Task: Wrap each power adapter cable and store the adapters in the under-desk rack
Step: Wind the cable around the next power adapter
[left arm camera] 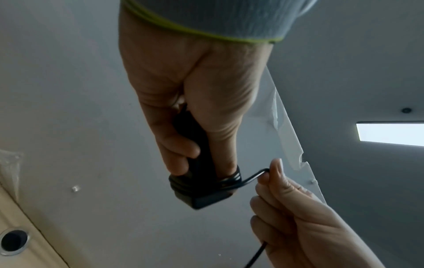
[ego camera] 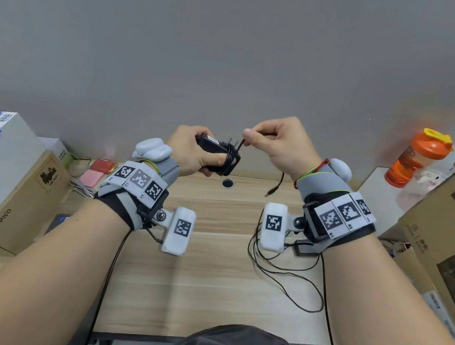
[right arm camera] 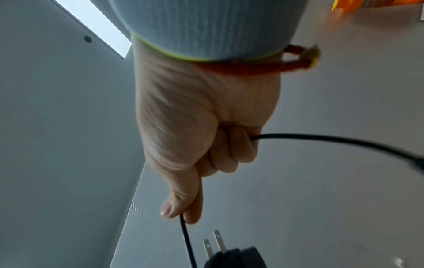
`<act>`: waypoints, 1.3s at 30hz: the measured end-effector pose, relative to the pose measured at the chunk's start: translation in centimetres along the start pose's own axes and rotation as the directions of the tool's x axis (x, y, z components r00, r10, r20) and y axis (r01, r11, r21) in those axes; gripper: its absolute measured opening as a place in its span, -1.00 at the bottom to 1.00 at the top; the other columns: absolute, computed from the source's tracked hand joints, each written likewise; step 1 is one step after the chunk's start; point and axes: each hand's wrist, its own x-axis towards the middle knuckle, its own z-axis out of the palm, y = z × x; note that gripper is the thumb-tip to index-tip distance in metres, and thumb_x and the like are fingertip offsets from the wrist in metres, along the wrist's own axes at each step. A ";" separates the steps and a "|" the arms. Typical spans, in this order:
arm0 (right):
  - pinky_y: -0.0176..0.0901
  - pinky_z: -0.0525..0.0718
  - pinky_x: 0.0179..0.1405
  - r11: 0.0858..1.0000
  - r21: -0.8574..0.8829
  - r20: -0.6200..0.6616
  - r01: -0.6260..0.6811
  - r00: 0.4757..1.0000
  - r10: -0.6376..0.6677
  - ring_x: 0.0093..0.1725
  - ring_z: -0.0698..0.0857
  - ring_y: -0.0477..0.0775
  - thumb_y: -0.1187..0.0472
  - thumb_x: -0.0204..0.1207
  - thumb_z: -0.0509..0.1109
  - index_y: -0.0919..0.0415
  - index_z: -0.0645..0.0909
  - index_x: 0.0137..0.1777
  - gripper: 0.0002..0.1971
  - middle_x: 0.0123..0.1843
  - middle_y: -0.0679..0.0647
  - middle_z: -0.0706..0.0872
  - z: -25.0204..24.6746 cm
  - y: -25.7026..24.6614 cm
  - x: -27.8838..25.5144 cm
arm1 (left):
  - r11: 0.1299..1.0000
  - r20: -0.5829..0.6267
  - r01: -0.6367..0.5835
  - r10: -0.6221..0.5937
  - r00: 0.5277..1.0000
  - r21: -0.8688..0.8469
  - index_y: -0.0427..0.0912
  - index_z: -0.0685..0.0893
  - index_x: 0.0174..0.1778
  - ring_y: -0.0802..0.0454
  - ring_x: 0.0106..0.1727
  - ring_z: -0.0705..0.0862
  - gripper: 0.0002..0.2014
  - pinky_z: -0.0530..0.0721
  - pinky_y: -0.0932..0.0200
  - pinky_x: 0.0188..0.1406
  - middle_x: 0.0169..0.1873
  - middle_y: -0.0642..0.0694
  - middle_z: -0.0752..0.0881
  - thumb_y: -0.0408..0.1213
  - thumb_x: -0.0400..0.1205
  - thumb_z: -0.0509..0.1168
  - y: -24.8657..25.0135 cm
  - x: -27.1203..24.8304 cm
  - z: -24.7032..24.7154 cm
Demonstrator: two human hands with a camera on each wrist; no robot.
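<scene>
A black power adapter (ego camera: 214,149) (left arm camera: 197,183) is raised above the desk, gripped by my left hand (ego camera: 194,153) (left arm camera: 183,112). Several turns of its thin black cable (ego camera: 231,158) (left arm camera: 229,179) circle the body, and the thumb lies under them. My right hand (ego camera: 278,143) (right arm camera: 201,137) (left arm camera: 298,217) pinches the cable between thumb and forefinger just right of the adapter. The cable runs through the fist, and its free end with the barrel plug (ego camera: 272,191) dangles below. The two plug prongs (right arm camera: 214,243) show under my right thumb. A second adapter (ego camera: 308,246) with a loose cable (ego camera: 290,277) lies on the desk.
The wooden desk (ego camera: 206,271) has a cable hole (ego camera: 227,183) at the back. Cardboard boxes (ego camera: 14,186) stand left and others (ego camera: 453,221) right. An orange bottle (ego camera: 415,160) stands at the back right. Pink and red items (ego camera: 94,174) lie at the back left.
</scene>
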 end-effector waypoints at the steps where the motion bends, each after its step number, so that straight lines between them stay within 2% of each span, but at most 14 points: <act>1: -0.35 0.62 -0.09 1.000 0.029 -0.014 0.007 1.000 -0.007 -0.36 0.65 -0.32 0.09 0.55 0.51 0.07 0.78 -0.28 -0.82 -0.42 -0.19 0.76 -0.3 0.0 0.1 | 1.000 0.035 0.003 -0.004 0.999 0.011 -0.26 0.60 -0.25 -0.13 -0.44 0.73 -0.69 0.78 0.08 -0.45 -0.31 -0.24 0.72 -0.39 0.36 0.65 0.1 -0.2 0.1; 4: -0.43 0.64 -0.06 0.996 0.090 -0.026 0.028 0.999 -0.025 -0.32 0.68 -0.31 0.16 0.56 0.50 0.15 0.77 -0.24 -0.84 -0.34 -0.14 0.78 -0.8 0.4 0.5 | 1.000 0.113 -0.006 0.008 0.994 -0.015 -0.31 0.60 -0.19 -0.12 -0.43 0.75 -0.67 0.75 0.12 -0.48 -0.30 -0.24 0.73 -0.38 0.34 0.65 0.7 -1.0 0.4; 8: -0.44 0.56 -0.15 0.988 0.152 -0.042 0.003 0.999 0.003 -0.36 0.61 -0.32 0.18 0.58 0.48 0.09 0.73 -0.28 -0.81 -0.39 -0.17 0.72 0.0 1.6 0.5 | 0.995 0.170 -0.040 0.054 0.984 -0.089 -0.36 0.59 -0.14 -0.04 -0.49 0.74 -0.69 0.70 0.19 -0.55 -0.37 -0.20 0.70 -0.47 0.38 0.60 2.2 -1.8 1.1; 10: -0.42 0.52 -0.20 0.981 0.193 -0.068 -0.001 0.998 0.014 -0.40 0.55 -0.30 0.19 0.60 0.44 0.13 0.72 -0.28 -0.79 -0.46 -0.22 0.65 0.5 1.7 0.1 | 0.991 0.173 -0.050 0.071 0.982 -0.126 -0.37 0.59 -0.12 -0.02 -0.52 0.72 -0.70 0.66 0.22 -0.56 -0.39 -0.20 0.69 -0.48 0.39 0.59 2.7 -2.0 1.2; 12: -0.53 0.40 -0.38 0.976 0.220 -0.070 0.003 0.997 0.013 -0.54 0.47 -0.30 0.21 0.67 0.35 0.28 0.68 -0.23 -0.75 -0.61 -0.25 0.53 0.9 1.5 -0.3 | 0.985 0.148 -0.066 0.089 0.985 -0.158 -0.35 0.59 -0.13 0.00 -0.53 0.69 -0.70 0.66 0.22 -0.55 -0.39 -0.20 0.68 -0.46 0.39 0.60 2.9 -2.1 1.1; 14: -0.40 0.26 -0.53 0.962 0.270 -0.043 -0.034 0.998 0.047 -0.63 0.33 -0.21 0.17 0.72 0.27 0.39 0.64 -0.21 -0.67 -0.66 -0.19 0.39 1.3 1.7 -0.7 | 0.979 0.125 -0.076 0.101 0.987 -0.191 -0.31 0.58 -0.18 0.01 -0.54 0.68 -0.72 0.64 0.24 -0.54 -0.38 -0.23 0.68 -0.43 0.40 0.59 3.0 -2.1 1.1; 16: -0.18 0.09 -0.54 0.946 0.307 -0.012 -0.101 0.994 0.110 -0.60 0.19 -0.09 0.11 0.72 0.28 0.53 0.60 -0.19 -0.57 -0.60 -0.04 0.28 1.9 2.4 -0.9 | 0.968 0.106 -0.082 0.109 0.988 -0.236 -0.27 0.58 -0.22 0.00 -0.56 0.67 -0.73 0.62 0.27 -0.55 -0.38 -0.23 0.68 -0.40 0.40 0.59 3.2 -2.0 1.3; 17: -0.18 0.07 -0.54 0.944 0.304 -0.008 -0.130 0.990 0.139 -0.59 0.17 -0.07 0.12 0.71 0.29 0.57 0.56 -0.20 -0.56 -0.59 0.00 0.26 2.3 2.7 -1.0 | 0.960 0.092 -0.084 0.112 0.989 -0.266 -0.25 0.59 -0.23 -0.01 -0.56 0.66 -0.73 0.62 0.27 -0.55 -0.39 -0.22 0.68 -0.36 0.39 0.60 3.3 -2.0 1.3; 20: -0.38 0.19 -0.58 0.963 0.232 0.022 -0.140 0.990 0.138 -0.64 0.26 -0.20 0.17 0.72 0.28 0.37 0.59 -0.31 -0.62 -0.63 -0.09 0.34 3.0 3.3 -1.7 | 0.929 0.041 -0.082 0.104 0.994 -0.361 -0.25 0.59 -0.17 -0.05 -0.57 0.62 -0.71 0.56 0.30 -0.59 -0.45 -0.19 0.71 -0.29 0.40 0.59 3.7 -1.6 1.4; 22: -0.46 0.29 -0.55 0.970 0.201 0.048 -0.135 0.991 0.128 -0.65 0.35 -0.20 0.16 0.75 0.23 0.26 0.67 -0.24 -0.65 -0.67 -0.19 0.36 3.4 3.3 -1.9 | 0.914 0.008 -0.069 0.079 0.997 -0.399 -0.24 0.58 -0.14 -0.05 -0.55 0.59 -0.72 0.53 0.32 -0.60 -0.40 -0.22 0.71 -0.28 0.44 0.57 3.6 -1.2 1.3; 26: -0.42 0.25 -0.55 0.982 0.125 0.090 -0.140 0.988 0.129 -0.61 0.21 -0.14 0.01 0.73 0.25 0.25 0.77 -0.14 -0.61 -0.51 0.07 0.20 4.1 2.8 -1.8 | 0.876 -0.063 -0.034 0.004 0.998 -0.482 -0.21 0.58 -0.13 -0.01 -0.52 0.60 -0.71 0.53 0.35 -0.58 -0.38 -0.14 0.73 -0.23 0.45 0.57 3.2 -0.1 0.9; 29: -0.46 0.31 -0.64 0.985 0.103 0.149 -0.138 0.981 0.122 -0.64 0.21 -0.12 0.09 0.72 0.28 0.26 0.79 -0.09 -0.68 -0.52 0.04 0.16 3.9 1.4 -2.2 | 0.876 -0.160 -0.041 -0.042 0.986 -0.480 -0.20 0.59 -0.18 0.00 -0.53 0.63 -0.70 0.57 0.33 -0.55 -0.43 -0.08 0.73 -0.25 0.42 0.61 2.8 0.6 0.6; 33: -0.47 0.32 -0.67 0.995 -0.007 0.173 -0.102 0.980 0.102 -0.65 0.23 -0.12 0.14 0.68 0.35 0.23 0.83 -0.07 -0.75 -0.62 -0.10 0.20 3.7 0.1 -2.1 | 0.910 -0.272 -0.064 -0.055 0.961 -0.409 -0.23 0.59 -0.22 -0.05 -0.49 0.67 -0.66 0.69 0.23 -0.45 -0.31 -0.16 0.69 -0.26 0.36 0.66 1.5 1.1 0.3; 39: -0.40 0.49 -0.53 0.991 -0.119 0.133 -0.068 0.988 0.084 -0.63 0.47 -0.16 0.14 0.60 0.42 0.26 0.79 -0.27 -0.72 -0.58 -0.04 0.66 2.9 -0.6 -1.5 | 0.964 -0.270 -0.056 -0.017 0.963 -0.261 -0.22 0.57 -0.23 -0.04 -0.54 0.70 -0.66 0.67 0.22 -0.52 -0.30 -0.20 0.70 -0.27 0.37 0.65 0.5 1.1 0.6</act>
